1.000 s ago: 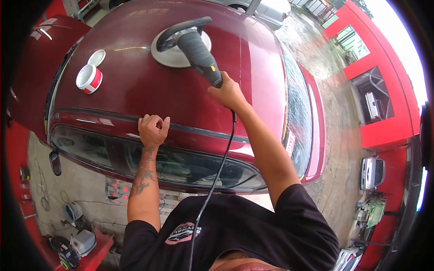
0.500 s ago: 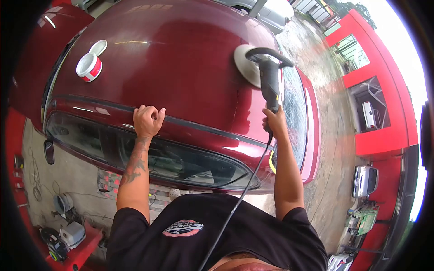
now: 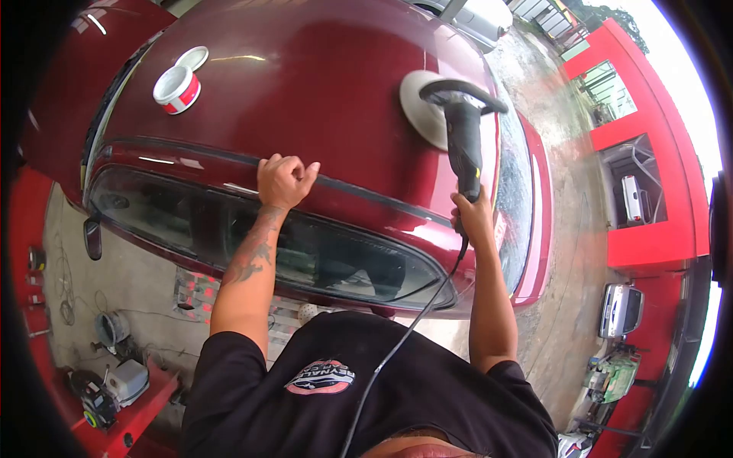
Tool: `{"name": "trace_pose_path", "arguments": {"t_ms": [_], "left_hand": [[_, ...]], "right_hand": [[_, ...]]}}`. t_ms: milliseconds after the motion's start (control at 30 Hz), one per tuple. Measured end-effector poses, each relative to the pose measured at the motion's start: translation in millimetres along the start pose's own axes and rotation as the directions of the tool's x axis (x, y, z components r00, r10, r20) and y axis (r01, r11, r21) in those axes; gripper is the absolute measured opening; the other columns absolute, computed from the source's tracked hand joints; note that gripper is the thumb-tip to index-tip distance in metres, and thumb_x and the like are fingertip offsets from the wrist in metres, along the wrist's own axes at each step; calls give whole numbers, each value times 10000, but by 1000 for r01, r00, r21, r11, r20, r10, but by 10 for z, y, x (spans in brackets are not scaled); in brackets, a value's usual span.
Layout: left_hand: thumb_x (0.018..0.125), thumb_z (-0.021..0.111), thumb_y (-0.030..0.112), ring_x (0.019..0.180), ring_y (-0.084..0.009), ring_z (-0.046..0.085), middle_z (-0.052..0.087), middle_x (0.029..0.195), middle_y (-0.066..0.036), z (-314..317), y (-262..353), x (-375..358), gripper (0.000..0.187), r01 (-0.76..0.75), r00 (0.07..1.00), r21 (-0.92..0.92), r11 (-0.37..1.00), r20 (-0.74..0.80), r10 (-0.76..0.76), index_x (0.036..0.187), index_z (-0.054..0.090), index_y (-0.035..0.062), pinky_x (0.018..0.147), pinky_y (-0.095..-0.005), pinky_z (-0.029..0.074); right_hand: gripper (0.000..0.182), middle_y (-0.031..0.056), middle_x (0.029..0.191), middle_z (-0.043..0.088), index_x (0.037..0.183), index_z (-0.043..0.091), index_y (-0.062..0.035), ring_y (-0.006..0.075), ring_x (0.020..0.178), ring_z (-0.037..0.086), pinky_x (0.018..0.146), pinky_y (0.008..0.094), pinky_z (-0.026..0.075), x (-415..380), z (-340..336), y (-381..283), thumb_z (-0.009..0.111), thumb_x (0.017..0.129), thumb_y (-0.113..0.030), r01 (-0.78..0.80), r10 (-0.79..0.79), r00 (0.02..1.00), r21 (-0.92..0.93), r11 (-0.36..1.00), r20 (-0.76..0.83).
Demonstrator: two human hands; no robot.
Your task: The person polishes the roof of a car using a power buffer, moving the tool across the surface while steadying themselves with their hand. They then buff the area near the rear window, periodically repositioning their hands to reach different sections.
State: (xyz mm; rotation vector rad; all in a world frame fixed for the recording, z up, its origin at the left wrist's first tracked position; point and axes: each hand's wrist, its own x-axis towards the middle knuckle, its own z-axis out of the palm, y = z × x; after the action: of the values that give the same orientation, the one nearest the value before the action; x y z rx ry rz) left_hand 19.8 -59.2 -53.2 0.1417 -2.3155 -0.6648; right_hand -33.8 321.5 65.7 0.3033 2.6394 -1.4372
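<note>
My right hand (image 3: pixel 474 216) is wrapped round the rear handle of a black polisher (image 3: pixel 463 141). Its round white pad (image 3: pixel 424 109) lies on the dark red car roof (image 3: pixel 321 99), close to the edge by the windshield glass. The polisher's cord runs down past my right hand and across my shirt. At the roof's side edge, on the black trim strip, rests my left hand (image 3: pixel 285 182), its fingers curled; no object shows in it. An opened white and red tub (image 3: pixel 177 89) stands on the roof at the upper left, with its lid (image 3: pixel 192 58) beside it.
Side windows (image 3: pixel 343 259) of the car lie below the roof edge. At the lower left are a red stand (image 3: pixel 141 408) with machines and cables on the floor. Other vehicles and a red wall (image 3: pixel 657 137) are at the right.
The view has shifted, so the car and tub appear further right. My left hand appears further right and higher in the frame. The polisher is still on the same end of the roof.
</note>
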Motion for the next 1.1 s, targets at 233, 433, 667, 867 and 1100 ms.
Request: {"name": "trace_pose_path", "arguments": {"t_ms": [233, 433, 667, 867, 1100], "left_hand": [[876, 769, 370, 640, -225, 550, 562, 627, 15, -296, 4, -107, 380, -36, 994, -286, 957, 87, 63, 648, 569, 141, 703, -421, 391], [877, 786, 310, 631, -248, 540, 555, 654, -31, -426, 112, -674, 366, 114, 976, -508, 854, 219, 0, 664, 572, 101, 636, -418, 386], [932, 761, 314, 646, -175, 536, 590, 691, -49, -651, 162, -1449, 325, 537, 737, -441, 719, 661, -145, 812, 647, 34, 631, -356, 448], [927, 742, 480, 749, -217, 680, 714, 827, -88, -1161, -188, -2300, 442, 589, 273, 82, 804, 916, -293, 909, 714, 38, 745, -382, 529], [933, 655, 603, 1028, -380, 708, 747, 1036, -214, -1649, -555, -3293, 589, 438, 41, 409, 801, 881, -472, 1059, 743, 34, 884, -475, 532]], "right_hand": [[606, 245, 926, 732, 1357, 546, -17, 354, 751, 750, 706, 464, 585, -125, 981, -691, 749, 842, -262, 204, -193, 979, -263, 943, 69], [604, 216, 913, 711, 1352, 547, 2, 304, 720, 738, 685, 451, 570, -201, 1451, -890, 774, 857, -259, 327, -295, 941, -217, 920, 165], [625, 277, 996, 722, 1383, 546, -49, 425, 953, 736, 850, 478, 554, -492, 1269, -617, 790, 847, -260, 335, -289, 932, -214, 917, 221], [628, 224, 916, 722, 1396, 543, -40, 343, 789, 730, 715, 442, 554, -579, 663, 39, 776, 855, -256, 309, -307, 951, -233, 922, 49], [505, 140, 758, 673, 1280, 559, -21, 214, 566, 675, 593, 386, 535, -763, -161, 464, 740, 866, -247, -15, 8, 998, -118, 993, -64]]}}
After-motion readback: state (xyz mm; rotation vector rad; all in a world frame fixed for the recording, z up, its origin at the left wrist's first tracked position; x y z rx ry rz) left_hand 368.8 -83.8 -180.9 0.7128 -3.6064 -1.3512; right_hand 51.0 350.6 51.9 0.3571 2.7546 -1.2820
